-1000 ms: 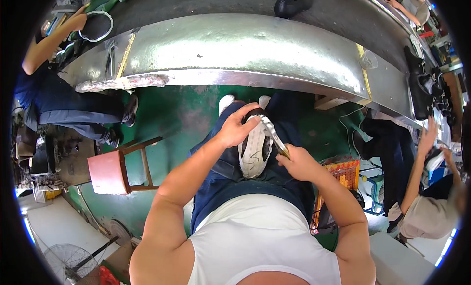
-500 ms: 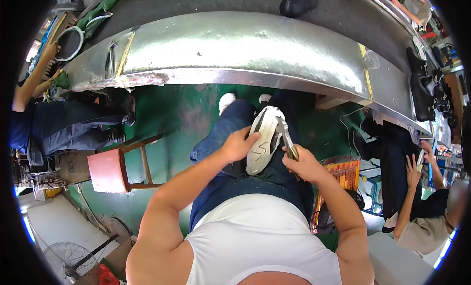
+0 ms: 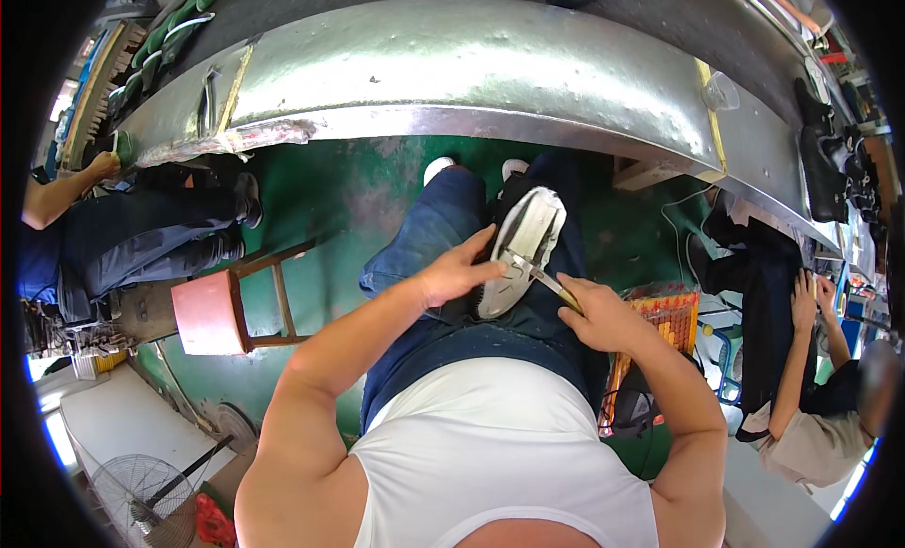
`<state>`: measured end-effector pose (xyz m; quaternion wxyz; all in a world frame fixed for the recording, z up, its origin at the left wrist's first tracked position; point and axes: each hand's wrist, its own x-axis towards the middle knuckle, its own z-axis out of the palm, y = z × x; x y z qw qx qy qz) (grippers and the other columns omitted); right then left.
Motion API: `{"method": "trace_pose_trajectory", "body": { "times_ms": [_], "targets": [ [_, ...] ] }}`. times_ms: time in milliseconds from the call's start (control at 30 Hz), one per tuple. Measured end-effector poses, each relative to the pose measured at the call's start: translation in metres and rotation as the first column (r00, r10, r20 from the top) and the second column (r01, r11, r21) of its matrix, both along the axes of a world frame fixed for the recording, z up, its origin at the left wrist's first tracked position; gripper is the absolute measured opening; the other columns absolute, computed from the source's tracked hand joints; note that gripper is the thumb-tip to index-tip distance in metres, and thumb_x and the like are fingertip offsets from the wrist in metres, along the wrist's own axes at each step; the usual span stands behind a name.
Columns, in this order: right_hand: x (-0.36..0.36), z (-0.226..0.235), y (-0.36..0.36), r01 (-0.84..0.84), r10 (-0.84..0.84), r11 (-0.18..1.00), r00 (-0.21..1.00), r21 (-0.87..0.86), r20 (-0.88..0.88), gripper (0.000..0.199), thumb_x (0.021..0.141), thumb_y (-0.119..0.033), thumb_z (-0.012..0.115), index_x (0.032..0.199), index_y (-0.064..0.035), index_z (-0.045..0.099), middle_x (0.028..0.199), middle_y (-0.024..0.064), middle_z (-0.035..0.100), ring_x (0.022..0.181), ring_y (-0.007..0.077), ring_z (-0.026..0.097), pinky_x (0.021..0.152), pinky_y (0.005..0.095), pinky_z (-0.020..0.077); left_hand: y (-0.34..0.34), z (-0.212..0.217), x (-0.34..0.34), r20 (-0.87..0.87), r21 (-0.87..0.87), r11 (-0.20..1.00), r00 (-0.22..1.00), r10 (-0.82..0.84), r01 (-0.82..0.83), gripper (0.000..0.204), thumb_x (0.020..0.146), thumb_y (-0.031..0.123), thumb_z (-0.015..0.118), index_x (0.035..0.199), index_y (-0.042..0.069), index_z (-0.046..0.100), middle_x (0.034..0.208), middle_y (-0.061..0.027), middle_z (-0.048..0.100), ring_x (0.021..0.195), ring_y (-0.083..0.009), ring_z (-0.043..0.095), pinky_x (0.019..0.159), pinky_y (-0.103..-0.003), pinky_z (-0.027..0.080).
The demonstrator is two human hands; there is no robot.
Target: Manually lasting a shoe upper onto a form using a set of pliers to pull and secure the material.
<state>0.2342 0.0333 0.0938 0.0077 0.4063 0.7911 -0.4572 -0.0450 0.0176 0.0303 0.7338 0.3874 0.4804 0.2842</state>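
Observation:
An unfinished shoe lies across my lap with its pale underside facing up and its toe pointing away, leaning right. Wavy dark lines mark the sole side, and a dark edge shows along its left. My left hand grips the shoe's left side, the thumb lying over the underside. In my right hand is a pair of metal pincers with a yellowish handle. Their jaws touch or hover just over the middle of the underside; which of the two I cannot tell.
A metal-edged conveyor bench runs across in front, carrying dark shoes at the right. A pink-topped stool stands left. An orange basket is by my right elbow. People work on both sides; a fan stands lower left.
The shoe has tipped, its toe swinging right. The pincers have shifted from its right edge near the toe to the middle of the underside. A dark shoe on the bench has moved up in view.

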Motion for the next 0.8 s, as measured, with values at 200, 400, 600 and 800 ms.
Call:
{"method": "trace_pose_trajectory", "body": {
  "times_ms": [200, 400, 600, 800],
  "targets": [
    [0.003, -0.002, 0.006, -0.08, 0.078, 0.991, 0.997, 0.109, 0.018, 0.057, 0.089, -0.013, 0.062, 0.135, 0.0138, 0.044, 0.125, 0.0324, 0.056, 0.117, 0.0451, 0.055, 0.103, 0.0442, 0.0437, -0.017, -0.013, 0.028, -0.474, 0.261, 0.955, 0.881, 0.001, 0.139, 0.099, 0.083, 0.025, 0.072, 0.154, -0.007, 0.011, 0.16, -0.0287, 0.013, 0.151, -0.0374, 0.012, 0.122, -0.036, 0.016],
    [-0.017, 0.021, 0.024, -0.13, 0.122, 0.991, 0.968, 0.021, 0.22, 0.04, 0.09, -0.015, 0.062, 0.118, 0.011, 0.053, 0.111, 0.03, 0.062, 0.104, 0.045, 0.062, 0.091, 0.0475, 0.0493, -0.023, -0.024, 0.039, -0.451, 0.249, 0.965, 0.891, 0.045, 0.078, 0.104, 0.084, 0.024, 0.069, 0.152, -0.011, -0.001, 0.159, -0.0325, 0.007, 0.151, -0.0402, 0.008, 0.122, -0.036, 0.012],
    [-0.046, 0.046, 0.057, -0.3, 0.339, 0.941, 0.818, -0.158, 0.464, 0.029, 0.093, -0.021, 0.06, 0.101, 0.0066, 0.063, 0.093, 0.0269, 0.068, 0.094, 0.043, 0.066, 0.083, 0.0497, 0.0512, -0.025, -0.025, 0.033, -0.373, 0.188, 0.982, 0.927, 0.049, 0.024, 0.098, 0.087, 0.022, 0.061, 0.154, -0.008, -0.004, 0.161, -0.0288, 0.007, 0.152, -0.0353, 0.01, 0.122, -0.035, 0.013],
    [-0.043, 0.006, 0.056, -0.305, 0.286, 0.952, 0.896, 0.0, 0.34, 0.027, 0.093, -0.022, 0.059, 0.097, 0.0038, 0.063, 0.092, 0.0252, 0.068, 0.09, 0.0422, 0.066, 0.081, 0.0507, 0.0516, -0.018, -0.02, 0.026, 0.387, -0.323, 0.873, 0.79, 0.475, -0.366, 0.078, 0.104, 0.052, 0.032, 0.157, -0.001, 0.009, 0.16, -0.017, 0.026, 0.145, -0.0254, 0.032, 0.118, -0.035, 0.026]
  ]
}}
